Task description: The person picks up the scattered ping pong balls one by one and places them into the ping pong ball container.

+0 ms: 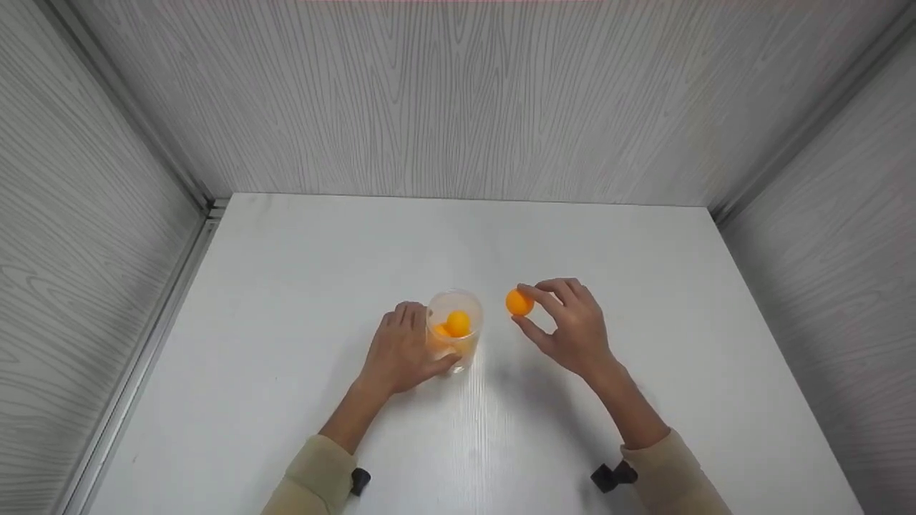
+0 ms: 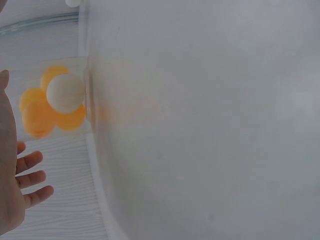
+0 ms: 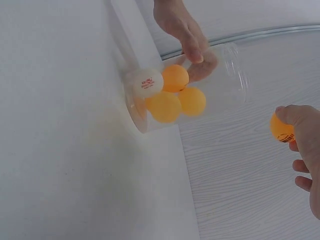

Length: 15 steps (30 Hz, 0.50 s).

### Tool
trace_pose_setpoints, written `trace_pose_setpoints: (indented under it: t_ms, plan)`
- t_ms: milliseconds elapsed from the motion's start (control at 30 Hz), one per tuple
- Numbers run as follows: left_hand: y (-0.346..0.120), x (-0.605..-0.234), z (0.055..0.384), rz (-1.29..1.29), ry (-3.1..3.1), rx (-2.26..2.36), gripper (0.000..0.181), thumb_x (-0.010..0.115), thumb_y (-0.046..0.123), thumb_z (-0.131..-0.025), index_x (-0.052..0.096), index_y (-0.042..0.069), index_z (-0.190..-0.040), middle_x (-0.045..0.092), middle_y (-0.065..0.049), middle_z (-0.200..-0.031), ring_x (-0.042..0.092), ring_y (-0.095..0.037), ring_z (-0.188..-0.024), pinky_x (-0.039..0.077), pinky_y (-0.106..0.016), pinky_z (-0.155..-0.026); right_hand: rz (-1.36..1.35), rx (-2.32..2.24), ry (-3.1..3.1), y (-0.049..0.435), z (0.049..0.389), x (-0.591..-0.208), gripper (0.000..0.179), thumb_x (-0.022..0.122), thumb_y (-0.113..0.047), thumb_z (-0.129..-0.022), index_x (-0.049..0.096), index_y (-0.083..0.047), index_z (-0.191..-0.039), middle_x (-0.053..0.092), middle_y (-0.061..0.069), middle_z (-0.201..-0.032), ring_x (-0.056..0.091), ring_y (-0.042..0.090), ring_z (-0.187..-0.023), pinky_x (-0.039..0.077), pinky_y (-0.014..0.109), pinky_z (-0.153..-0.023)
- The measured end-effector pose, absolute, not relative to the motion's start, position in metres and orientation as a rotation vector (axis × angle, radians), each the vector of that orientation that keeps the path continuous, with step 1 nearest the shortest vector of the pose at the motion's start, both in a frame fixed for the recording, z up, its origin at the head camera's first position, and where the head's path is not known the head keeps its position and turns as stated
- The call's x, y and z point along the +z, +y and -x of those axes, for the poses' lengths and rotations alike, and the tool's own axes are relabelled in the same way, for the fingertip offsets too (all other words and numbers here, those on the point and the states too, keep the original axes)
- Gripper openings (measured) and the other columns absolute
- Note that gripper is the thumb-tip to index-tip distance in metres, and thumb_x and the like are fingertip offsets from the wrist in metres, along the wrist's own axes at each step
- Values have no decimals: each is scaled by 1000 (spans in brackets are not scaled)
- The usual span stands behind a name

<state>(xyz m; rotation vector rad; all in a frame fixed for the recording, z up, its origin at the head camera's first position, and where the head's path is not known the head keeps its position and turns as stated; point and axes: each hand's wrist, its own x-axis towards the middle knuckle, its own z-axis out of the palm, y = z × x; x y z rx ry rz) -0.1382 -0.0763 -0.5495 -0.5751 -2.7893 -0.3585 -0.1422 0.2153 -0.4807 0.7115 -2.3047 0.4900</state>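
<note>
A clear plastic cup (image 1: 469, 349) stands upright on the white table. My left hand (image 1: 401, 350) holds it from the left, thumb on the near side and fingers at the far side. Several orange ping-pong balls (image 3: 166, 107) and a white ping-pong ball (image 3: 148, 83) with red print lie in the lower part of the cup. To the right of the cup, apart from it, my right hand (image 1: 572, 325) is raised above the table. It pinches another orange ping-pong ball (image 1: 519, 302) between thumb and index finger; dark print shows on that ball in the right wrist view.
The white tabletop (image 1: 286, 272) is bounded by a wood-grain back panel (image 1: 458, 100) and side panels (image 1: 851, 214). A metal rail (image 1: 136, 379) runs along the left side. Small black devices (image 1: 614, 476) sit at both sleeve cuffs.
</note>
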Motion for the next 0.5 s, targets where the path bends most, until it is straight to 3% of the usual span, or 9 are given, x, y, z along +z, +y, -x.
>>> trace_pose_setpoints:
  t_ms: [500]
  plan:
    - [-76, -550, 139, 578, -2796, -360, 83, 66, 76, -86, 52, 4, -126, 62, -13, -118, 59, -28, -112, 55, -40, -97, -816, 570, -2294, 202, 151, -468, 39, 87, -30, -87, 76, -19, -122, 73, 4, -106, 67, 23, -98, 62, 35, -84]
